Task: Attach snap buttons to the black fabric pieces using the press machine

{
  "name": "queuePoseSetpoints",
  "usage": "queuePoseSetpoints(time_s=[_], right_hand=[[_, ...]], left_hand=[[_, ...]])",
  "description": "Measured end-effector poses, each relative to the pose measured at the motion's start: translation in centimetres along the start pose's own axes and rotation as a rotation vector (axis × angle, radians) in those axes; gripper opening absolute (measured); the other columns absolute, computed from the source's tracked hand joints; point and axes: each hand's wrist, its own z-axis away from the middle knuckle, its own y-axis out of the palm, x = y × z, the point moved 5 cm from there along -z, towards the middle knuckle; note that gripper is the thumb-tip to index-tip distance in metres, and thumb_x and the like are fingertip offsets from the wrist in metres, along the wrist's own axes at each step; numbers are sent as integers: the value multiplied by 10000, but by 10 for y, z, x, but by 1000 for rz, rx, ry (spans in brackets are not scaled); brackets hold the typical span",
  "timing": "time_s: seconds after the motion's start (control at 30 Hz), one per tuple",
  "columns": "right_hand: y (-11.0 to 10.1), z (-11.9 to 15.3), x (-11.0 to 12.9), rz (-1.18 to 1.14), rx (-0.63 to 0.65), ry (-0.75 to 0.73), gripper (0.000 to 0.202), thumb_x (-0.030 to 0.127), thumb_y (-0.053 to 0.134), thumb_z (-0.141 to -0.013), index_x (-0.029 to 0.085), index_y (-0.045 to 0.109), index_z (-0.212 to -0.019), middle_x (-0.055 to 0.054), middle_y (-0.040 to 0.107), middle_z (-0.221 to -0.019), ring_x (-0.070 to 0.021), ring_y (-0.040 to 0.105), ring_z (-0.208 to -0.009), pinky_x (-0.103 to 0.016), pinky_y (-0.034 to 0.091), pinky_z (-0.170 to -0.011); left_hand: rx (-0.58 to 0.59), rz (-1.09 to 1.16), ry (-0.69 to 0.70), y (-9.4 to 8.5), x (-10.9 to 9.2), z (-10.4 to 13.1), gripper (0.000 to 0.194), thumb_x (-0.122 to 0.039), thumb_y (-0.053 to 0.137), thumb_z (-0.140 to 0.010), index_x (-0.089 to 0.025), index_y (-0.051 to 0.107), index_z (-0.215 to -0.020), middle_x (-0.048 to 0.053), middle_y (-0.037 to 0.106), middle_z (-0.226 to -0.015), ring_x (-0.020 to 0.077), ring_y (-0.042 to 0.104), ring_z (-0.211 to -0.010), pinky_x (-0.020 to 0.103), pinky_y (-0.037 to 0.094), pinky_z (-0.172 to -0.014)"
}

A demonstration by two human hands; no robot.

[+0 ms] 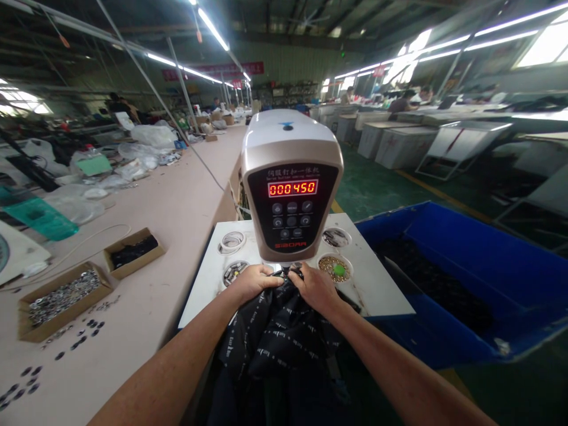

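Note:
A button machine [291, 177] with a red display reading 000450 stands in front of me on a white tabletop [373, 284]. Below its head, my left hand [254, 283] pinches the edge of a black garment with white lettering [284, 337]. Close beside it, my right hand [314, 287] grips the same edge from the right, its fingers partly under the machine head. The rest of the cloth hangs down toward me. Round wells in the tabletop hold small metal parts [328, 267], with a green piece [339, 270] among them.
On the long table [177, 248] at left are a cardboard box of metal rings [66, 299], a smaller box of black parts [133, 253], loose black discs and plastic bags. A blue bin [523, 290] with dark cloth stands at right. People sit farther back.

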Motion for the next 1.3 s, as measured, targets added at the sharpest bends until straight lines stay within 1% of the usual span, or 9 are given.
queuePoseSetpoints(time_s=[0.1, 0.23, 0.33, 0.43, 0.53, 0.63, 0.77, 0.93, 1.3], right_hand=[[2, 1, 0, 27, 8, 6, 326, 452, 485, -1017, 202, 649, -1147, -102, 782, -977, -261, 734, -972, -292, 462, -775], [1, 3, -1, 45, 2, 6, 330, 456, 477, -1020, 203, 641, -1155, -101, 781, -979, -258, 733, -966, -288, 460, -765], [1, 4, 1, 68, -5, -16, 331, 424, 454, -1028, 197, 635, -1187, -107, 780, -969, -262, 737, -945, -295, 464, -767], [2, 4, 3, 96, -7, -38, 336, 361, 417, -1038, 192, 617, -1249, -108, 778, -987, -255, 739, -938, -296, 467, -788], [3, 4, 4, 110, 5, -30, 347, 337, 405, -1038, 198, 599, -1289, -110, 776, -1023, -251, 736, -948, -291, 468, -805], [2, 4, 3, 125, 35, -25, 360, 353, 398, -1039, 200, 595, -1298, -119, 773, -1043, -258, 736, -945, -298, 471, -803], [-1, 3, 3, 172, 50, -72, 375, 379, 370, -1047, 212, 620, -1271, -118, 774, -1034, -272, 733, -947, -316, 472, -800], [-2, -2, 2, 193, 65, -103, 374, 411, 378, -1047, 236, 644, -1243, -103, 773, -1058, -276, 730, -950, -325, 470, -815], [-2, -1, 2, 190, 63, -89, 377, 411, 371, -1050, 245, 631, -1267, -97, 770, -1076, -269, 727, -970, -321, 472, -826]], left_hand=[[-31, -16, 38, -1, 3, 1, 389, -488, 768, -612, -170, 637, -792, -34, 599, -684, 164, 524, -678, 280, 357, -667], [-8, -8, 63, 0, 7, 0, 432, -515, 731, -642, -164, 635, -876, -16, 628, -749, 174, 548, -704, 284, 388, -684], [-24, -5, 78, 2, 11, -1, 472, -539, 694, -678, -158, 620, -945, 8, 650, -805, 191, 575, -746, 297, 412, -713], [-72, -15, 124, 5, 12, 2, 433, -507, 647, -739, -161, 597, -994, 25, 656, -885, 206, 591, -830, 309, 427, -775], [-94, -36, 168, 8, 8, 8, 347, -434, 627, -782, -168, 593, -1002, 31, 654, -948, 215, 588, -919, 308, 425, -832], [-75, -46, 186, 8, 5, 13, 311, -398, 642, -794, -175, 602, -1007, 24, 655, -960, 216, 589, -939, 302, 425, -840], [-46, -33, 190, 7, 7, 13, 326, -400, 665, -794, -172, 610, -1021, 24, 656, -960, 212, 594, -932, 299, 430, -842], [-50, -9, 188, 7, 11, 8, 338, -410, 677, -778, -165, 614, -1001, 26, 659, -938, 209, 598, -908, 300, 434, -824], [-45, 30, 189, 8, 5, 10, 336, -417, 687, -742, -167, 606, -951, 15, 656, -892, 199, 596, -861, 300, 437, -806]])
